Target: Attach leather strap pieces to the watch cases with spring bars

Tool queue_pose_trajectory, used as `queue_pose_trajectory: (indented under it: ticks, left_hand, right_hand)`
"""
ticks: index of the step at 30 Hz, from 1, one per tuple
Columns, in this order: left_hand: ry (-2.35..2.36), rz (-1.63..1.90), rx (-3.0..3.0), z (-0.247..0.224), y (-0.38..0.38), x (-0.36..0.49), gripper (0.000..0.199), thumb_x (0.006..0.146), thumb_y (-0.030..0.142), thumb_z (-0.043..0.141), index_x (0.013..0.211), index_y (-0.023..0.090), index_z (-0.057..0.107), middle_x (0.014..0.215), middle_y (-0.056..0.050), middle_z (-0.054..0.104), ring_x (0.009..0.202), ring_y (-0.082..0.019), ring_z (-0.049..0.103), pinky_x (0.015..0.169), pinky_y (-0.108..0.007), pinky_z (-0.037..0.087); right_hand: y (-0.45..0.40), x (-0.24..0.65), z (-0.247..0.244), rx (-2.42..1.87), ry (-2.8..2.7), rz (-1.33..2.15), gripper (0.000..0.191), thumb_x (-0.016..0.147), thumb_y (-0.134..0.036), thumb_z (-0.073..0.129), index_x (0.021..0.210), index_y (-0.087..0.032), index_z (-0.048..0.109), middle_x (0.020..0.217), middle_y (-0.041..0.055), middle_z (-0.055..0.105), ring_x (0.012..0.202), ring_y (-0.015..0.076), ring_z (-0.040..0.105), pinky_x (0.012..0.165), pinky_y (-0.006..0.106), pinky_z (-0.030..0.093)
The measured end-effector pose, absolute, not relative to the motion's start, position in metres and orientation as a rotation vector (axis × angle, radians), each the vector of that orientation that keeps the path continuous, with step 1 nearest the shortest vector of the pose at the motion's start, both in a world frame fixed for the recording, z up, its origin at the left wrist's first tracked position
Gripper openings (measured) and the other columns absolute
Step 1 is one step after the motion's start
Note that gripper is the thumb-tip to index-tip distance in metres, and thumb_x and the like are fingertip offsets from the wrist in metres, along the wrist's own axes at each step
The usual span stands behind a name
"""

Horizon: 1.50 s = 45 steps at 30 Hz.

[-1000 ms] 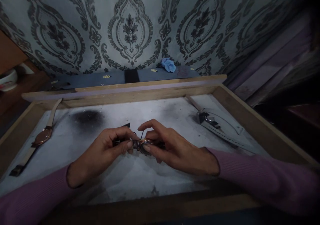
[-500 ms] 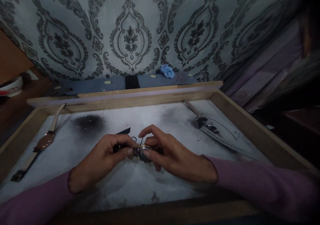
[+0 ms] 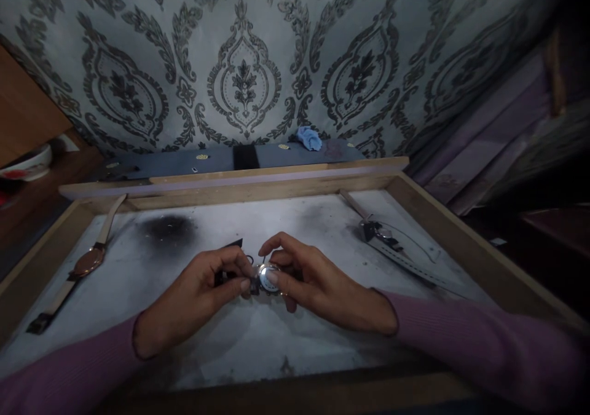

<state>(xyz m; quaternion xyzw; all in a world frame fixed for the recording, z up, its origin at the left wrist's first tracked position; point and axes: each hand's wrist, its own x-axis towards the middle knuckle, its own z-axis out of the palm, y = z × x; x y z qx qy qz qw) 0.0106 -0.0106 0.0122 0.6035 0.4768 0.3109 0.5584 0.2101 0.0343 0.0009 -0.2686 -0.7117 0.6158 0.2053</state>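
A wristwatch (image 3: 267,278) with a round metal case is between my two hands, over the middle of the tray. My right hand (image 3: 318,283) grips the case, its thumb lying across the bright, shiny round face. A thin dark piece rises near the right index fingertip; I cannot make out what it is. My left hand (image 3: 203,289) pinches the watch's dark strap (image 3: 253,284) at the left side of the case. Behind the left fingers, a dark strap end (image 3: 235,243) sticks up, partly hidden by the hand.
A shallow wooden tray (image 3: 258,187) with a white, smudged bottom surrounds the work. At its left lies a light-strapped watch (image 3: 87,261); at its right, another watch (image 3: 382,233) with straps. Beyond the rim are a blue cloth (image 3: 308,138) and, far left, a bowl (image 3: 28,163).
The watch face has tilted and now catches bright light. My left fingers have shifted slightly at the strap. The whole view has moved a little.
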Motion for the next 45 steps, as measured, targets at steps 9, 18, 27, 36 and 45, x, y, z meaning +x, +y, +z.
queue_pose_trajectory:
  ticks: [9, 18, 27, 36, 45]
  left_hand:
    - [1.181, 0.738, 1.457, 0.0138, -0.0053, 0.002, 0.012, 0.084, 0.022, 0.058, 0.089, 0.013, 0.065, 0.077, -0.002, 0.064, 0.074, -0.015, 0.059, 0.069, -0.026, 0.046]
    - [1.161, 0.74, 1.461, 0.0111, -0.0032, 0.0009, 0.012, 0.084, 0.022, 0.058, 0.088, 0.013, 0.065, 0.076, -0.002, 0.064, 0.072, -0.015, 0.06, 0.069, -0.025, 0.048]
    - [1.133, 0.767, 1.482, 0.0115, -0.0039, 0.0032, 0.011, 0.085, 0.021, 0.057, 0.085, 0.013, 0.065, 0.074, -0.001, 0.064, 0.07, -0.013, 0.059, 0.067, -0.024, 0.047]
    - [1.166, 0.751, 1.495, 0.0121, -0.0043, 0.0042, 0.012, 0.083, 0.02, 0.058, 0.086, 0.012, 0.066, 0.076, -0.002, 0.065, 0.071, -0.013, 0.059, 0.067, -0.023, 0.047]
    - [1.187, 0.729, 1.534, 0.0133, -0.0035, 0.0039, 0.013, 0.082, 0.02, 0.058, 0.085, 0.012, 0.067, 0.075, -0.002, 0.066, 0.071, -0.014, 0.059, 0.066, -0.023, 0.045]
  right_hand:
    - [0.0349, 0.2107, -0.0009, -0.711, -1.965, 1.749, 0.02, 0.093, -0.035, 0.049, 0.103, -0.019, 0.041, 0.078, -0.0015, 0.054, 0.051, 0.0052, 0.047, 0.046, 0.018, 0.043]
    - [0.035, 0.2114, -0.0015, -0.71, -1.975, 1.751, 0.021, 0.093, -0.034, 0.049, 0.106, -0.019, 0.041, 0.077, -0.0029, 0.053, 0.05, 0.005, 0.048, 0.046, 0.018, 0.042]
    - [0.0334, 0.2106, -0.0027, -0.682, -1.951, 1.782, 0.021, 0.093, -0.03, 0.05, 0.108, -0.019, 0.04, 0.08, -0.0017, 0.054, 0.051, 0.0049, 0.046, 0.047, 0.018, 0.043]
    - [0.0349, 0.211, -0.0031, -0.689, -1.985, 1.756, 0.022, 0.094, -0.029, 0.049, 0.11, -0.019, 0.039, 0.079, -0.0026, 0.054, 0.051, 0.0047, 0.047, 0.046, 0.017, 0.042]
    - [0.0333, 0.2107, -0.0023, -0.676, -1.984, 1.749, 0.023, 0.094, -0.033, 0.049, 0.11, -0.019, 0.04, 0.078, -0.0027, 0.053, 0.052, 0.0053, 0.047, 0.047, 0.017, 0.043]
